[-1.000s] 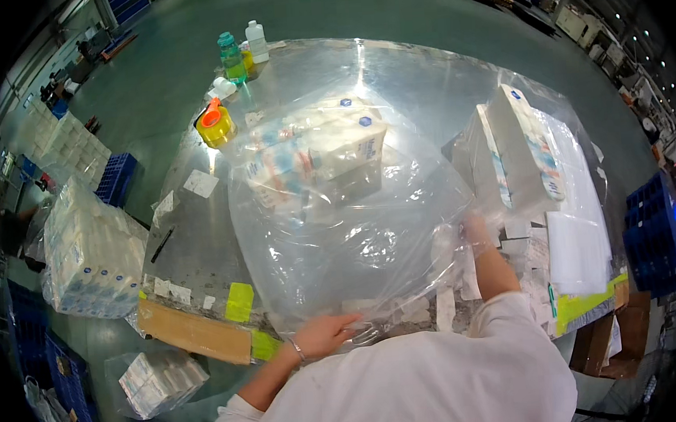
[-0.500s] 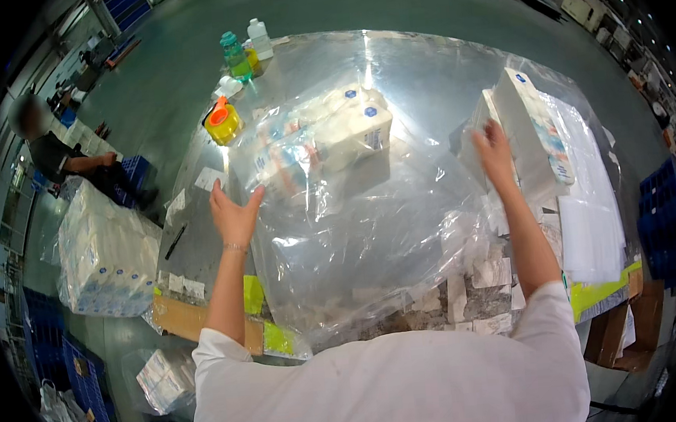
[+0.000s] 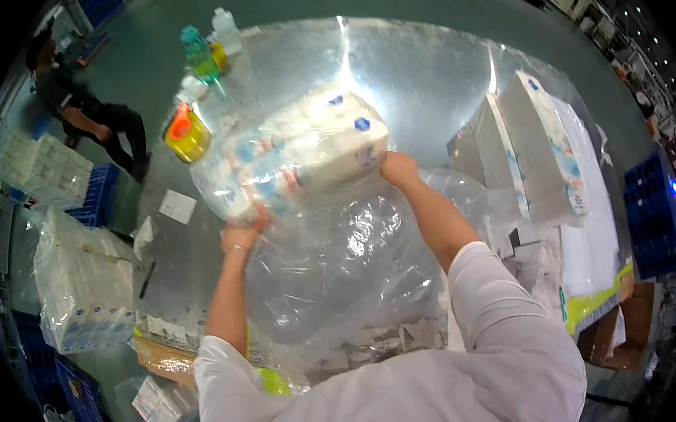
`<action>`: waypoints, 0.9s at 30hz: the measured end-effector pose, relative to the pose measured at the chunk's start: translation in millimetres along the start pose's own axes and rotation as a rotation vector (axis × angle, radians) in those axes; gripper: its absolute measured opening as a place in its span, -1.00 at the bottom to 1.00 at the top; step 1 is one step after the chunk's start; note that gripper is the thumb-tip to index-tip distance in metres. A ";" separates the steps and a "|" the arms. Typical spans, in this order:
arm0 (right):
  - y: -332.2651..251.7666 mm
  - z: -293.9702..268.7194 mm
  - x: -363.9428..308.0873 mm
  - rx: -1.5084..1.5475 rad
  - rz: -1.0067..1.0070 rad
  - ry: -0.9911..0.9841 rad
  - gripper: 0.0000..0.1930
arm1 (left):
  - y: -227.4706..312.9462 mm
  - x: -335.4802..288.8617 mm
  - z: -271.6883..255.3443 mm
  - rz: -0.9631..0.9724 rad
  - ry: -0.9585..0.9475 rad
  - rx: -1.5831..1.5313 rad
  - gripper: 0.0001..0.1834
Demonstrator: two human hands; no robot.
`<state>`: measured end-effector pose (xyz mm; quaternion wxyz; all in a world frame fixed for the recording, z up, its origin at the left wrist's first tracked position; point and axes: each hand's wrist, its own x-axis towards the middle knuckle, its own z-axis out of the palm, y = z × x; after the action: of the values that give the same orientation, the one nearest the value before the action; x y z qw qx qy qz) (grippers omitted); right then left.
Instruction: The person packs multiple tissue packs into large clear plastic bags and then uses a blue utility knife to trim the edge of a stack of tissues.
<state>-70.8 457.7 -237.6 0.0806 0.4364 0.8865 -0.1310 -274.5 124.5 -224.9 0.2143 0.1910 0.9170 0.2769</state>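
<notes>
A bundle of white tissue packs [image 3: 303, 155] lies inside a large clear plastic bag [image 3: 341, 258] on the metal table [image 3: 422, 64]. My left hand [image 3: 241, 232] presses against the bundle's near left corner through the film. Reaching into the bag, my right hand [image 3: 399, 169] grips the bundle's near right corner. The bundle looks tilted, with its left end low. The loose rest of the bag billows between my forearms.
Upright white tissue packs [image 3: 533, 146] stand at the right. A yellow tape roll [image 3: 185, 135] and bottles [image 3: 200, 56] sit at the far left. Wrapped bundles [image 3: 73, 284] are stacked left of the table, with blue crates [image 3: 652, 212] at the right. Another person [image 3: 84, 111] stands beyond the table.
Both hands left the bag's near edge, rose, then closed in on the tissue bundle. The bundle has shifted and tilted toward me. The view swung left.
</notes>
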 end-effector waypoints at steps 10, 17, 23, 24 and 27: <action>6.4 30.4 -63.3 -0.360 -0.150 -0.208 -0.71 | 4.7 -12.2 9.4 0.016 -0.029 0.571 -0.28; 70.1 43.5 -219.3 0.275 -0.226 0.051 -0.44 | 8.9 -67.7 19.6 -0.134 0.169 0.483 -0.09; 164.6 -120.9 -267.2 0.612 0.116 0.549 -0.69 | 12.8 -127.1 30.6 0.510 0.440 0.141 -0.18; 190.4 -138.9 -257.4 0.382 0.054 0.958 -0.57 | 25.0 -139.5 40.4 0.671 0.323 0.140 -0.20; 231.6 -194.5 -243.1 0.006 0.338 0.912 -0.26 | 43.6 -171.8 77.9 0.988 -0.033 0.194 -0.25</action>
<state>255.1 469.0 -27.2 -0.2974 0.5875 0.7477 0.0858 -82.0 110.8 -208.6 0.0535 0.6255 0.7352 0.2555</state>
